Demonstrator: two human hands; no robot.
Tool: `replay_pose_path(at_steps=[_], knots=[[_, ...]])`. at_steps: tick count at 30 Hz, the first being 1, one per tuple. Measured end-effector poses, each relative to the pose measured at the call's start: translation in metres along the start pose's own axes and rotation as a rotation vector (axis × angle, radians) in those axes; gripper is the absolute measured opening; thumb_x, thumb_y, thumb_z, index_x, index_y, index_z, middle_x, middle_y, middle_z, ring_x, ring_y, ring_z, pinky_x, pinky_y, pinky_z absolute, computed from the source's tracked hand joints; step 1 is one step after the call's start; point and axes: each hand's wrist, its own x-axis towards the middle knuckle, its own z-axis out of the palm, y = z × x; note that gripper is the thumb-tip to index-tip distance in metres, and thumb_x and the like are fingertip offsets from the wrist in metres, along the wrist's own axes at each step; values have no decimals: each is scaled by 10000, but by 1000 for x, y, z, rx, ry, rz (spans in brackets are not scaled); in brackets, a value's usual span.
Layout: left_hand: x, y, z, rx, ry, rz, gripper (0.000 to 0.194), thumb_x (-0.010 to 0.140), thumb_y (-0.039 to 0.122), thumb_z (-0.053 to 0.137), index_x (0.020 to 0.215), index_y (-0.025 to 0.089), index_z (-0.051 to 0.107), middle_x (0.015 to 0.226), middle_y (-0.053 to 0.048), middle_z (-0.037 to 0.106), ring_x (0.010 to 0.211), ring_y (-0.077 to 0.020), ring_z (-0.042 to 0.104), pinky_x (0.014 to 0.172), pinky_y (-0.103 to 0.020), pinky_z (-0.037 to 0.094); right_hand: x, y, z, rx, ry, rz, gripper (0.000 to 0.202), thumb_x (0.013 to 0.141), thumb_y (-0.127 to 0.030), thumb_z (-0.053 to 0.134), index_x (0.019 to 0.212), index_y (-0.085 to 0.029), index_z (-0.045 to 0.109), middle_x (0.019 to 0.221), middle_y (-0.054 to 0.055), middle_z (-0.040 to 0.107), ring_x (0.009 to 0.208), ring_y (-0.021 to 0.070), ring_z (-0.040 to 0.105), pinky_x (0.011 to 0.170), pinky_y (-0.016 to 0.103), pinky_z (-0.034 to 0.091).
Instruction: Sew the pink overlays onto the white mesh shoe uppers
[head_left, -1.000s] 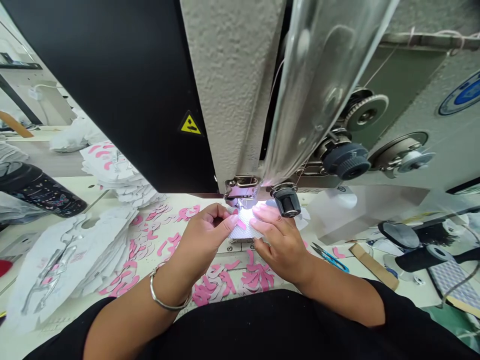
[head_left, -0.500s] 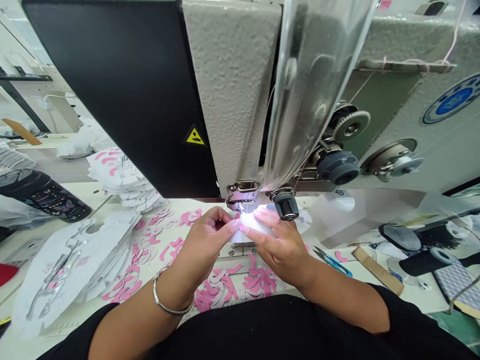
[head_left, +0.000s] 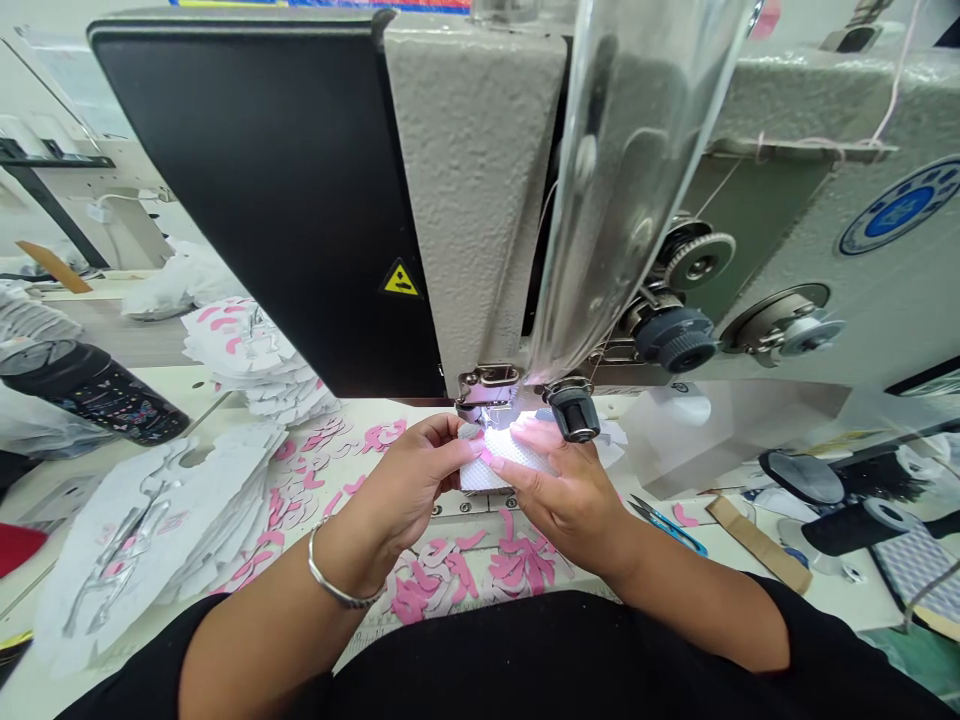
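Note:
Under the sewing machine's presser foot (head_left: 495,412) lies a white mesh-textured fabric piece (head_left: 506,482), brightly lit by the machine lamp. My left hand (head_left: 420,462) pinches its left edge between thumb and bent fingers, by a small grey patch. From the right, my right hand (head_left: 566,490) rests on the piece with fingers stretched and apart. One fingertip presses close to a small pink piece (head_left: 486,455) near the left thumb. The stitching point is partly hidden by the foot and glare.
Pink cut pieces (head_left: 517,565) are scattered before the machine. Stacked white panels (head_left: 142,540) and a black bottle (head_left: 97,390) stand left. Blue thread snips (head_left: 667,525), a brown strip (head_left: 759,545) and a black thread spool (head_left: 859,525) lie right. The machine head (head_left: 480,200) overhangs both hands.
The view has shifted slightly, showing more of the machine's top. A grey patch now shows by my left thumb, and more of the fabric's near edge is visible. Both hands keep nearly the same place.

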Motion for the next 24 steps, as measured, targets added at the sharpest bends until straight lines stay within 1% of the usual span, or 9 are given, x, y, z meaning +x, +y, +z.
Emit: replay_pose_path(at_steps=[3,6,9,12,17,21,24], knots=[[0,2,1,97,33,50,121,767,239,709,788,177,607,727,34,511,605,-72,440,506,-192,361,4,4,-5,10,-62,-17,490,841,-55,582,1246,-331,594,1275,90,567,1194,256,564,937,451,502],[-1,-1,2,152,79,84,134,778,251,697,831,190,591,718,47,488,584,-69,416,472,-187,332,10,6,-12,21,-146,-16,471,850,-66,559,1241,-323,614,1305,111,551,1184,268,565,920,460,503],[-2,-6,4,160,137,137,204,779,260,707,933,213,582,718,62,469,560,-62,404,453,-183,323,15,8,-18,34,-234,-15,430,871,-96,540,1237,-304,633,1319,124,551,1184,269,565,977,494,472],[-2,-10,5,125,138,160,231,782,263,708,960,222,568,738,60,489,555,-62,417,438,-180,332,17,10,-22,40,-286,-4,406,885,-125,535,1234,-307,638,1313,115,565,1190,264,562,997,499,458],[-4,-5,9,59,100,122,185,775,242,707,892,198,571,744,54,493,522,-46,419,426,-174,350,21,13,-30,61,-352,17,385,885,-156,560,1230,-303,649,1296,106,578,1207,274,544,1007,505,447],[-2,4,13,35,93,55,177,757,232,714,856,175,579,722,50,500,484,-37,420,414,-177,342,28,13,-38,88,-449,117,435,859,-146,590,1239,-350,650,1235,66,604,1200,270,537,1020,494,433],[1,8,15,18,92,21,165,735,212,718,806,164,577,677,51,496,471,-43,430,405,-178,344,31,13,-42,115,-484,194,430,866,-180,609,1244,-383,646,1224,45,613,1194,264,530,1007,467,442]])
